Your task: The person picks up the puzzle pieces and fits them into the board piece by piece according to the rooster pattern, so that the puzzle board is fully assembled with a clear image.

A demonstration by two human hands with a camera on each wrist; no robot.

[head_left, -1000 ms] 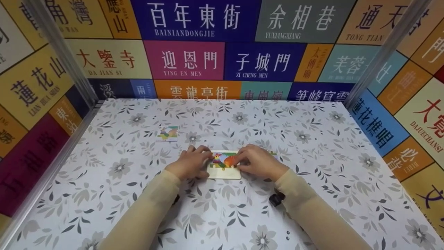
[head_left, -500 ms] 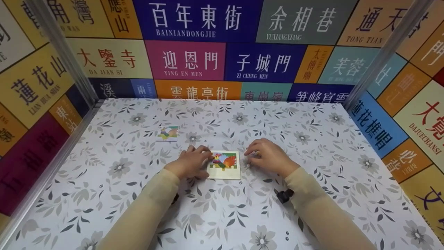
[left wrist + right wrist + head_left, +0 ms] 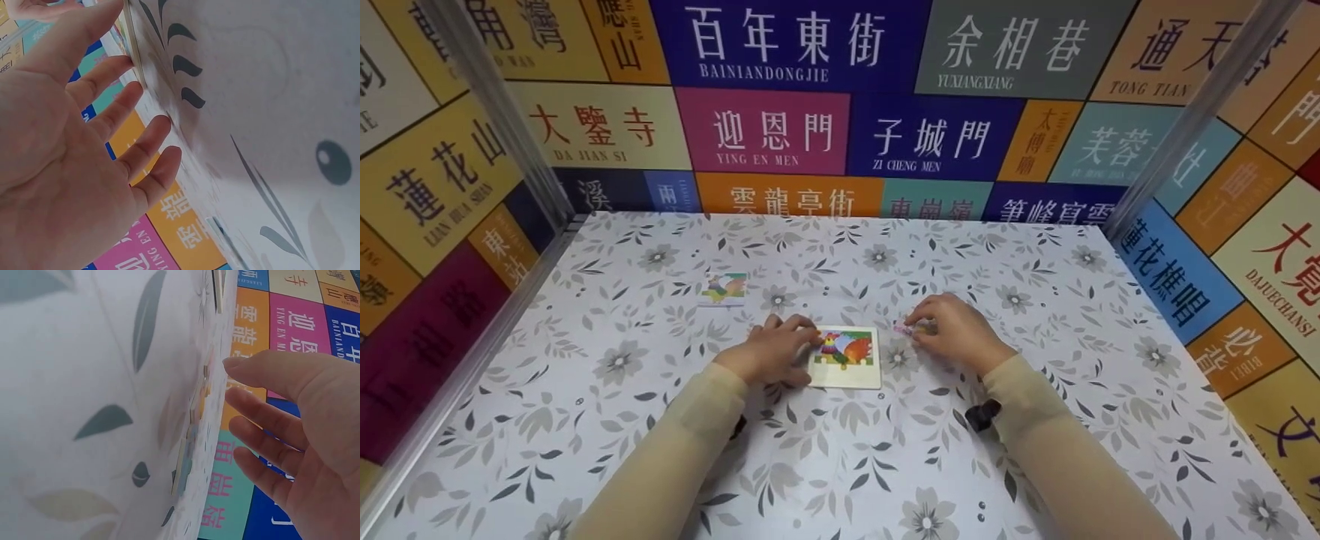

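A small puzzle board (image 3: 855, 380) lies mid-table in the head view. Its upper part shows a colourful rooster picture, and a pale blank strip runs below. My left hand (image 3: 771, 351) rests at the board's left edge, thumb and index fingertips touching it, the other fingers spread, as the left wrist view shows. Right of the board, my right hand (image 3: 956, 330) is low over loose puzzle pieces (image 3: 905, 328), partly hidden beneath it. In the right wrist view, its thumb and fingers stand apart beside puzzle pieces (image 3: 184, 464) lying flat, with nothing visibly gripped.
A small card (image 3: 724, 289) with a similar rooster picture lies at the back left. The floral-patterned tabletop (image 3: 840, 465) is enclosed by walls (image 3: 765, 131) of coloured sign panels, with clear corner posts (image 3: 521, 127).
My right hand has left the board's right edge and moved rightward to the loose pieces, uncovering the picture's right side. The left hand stays at the board.
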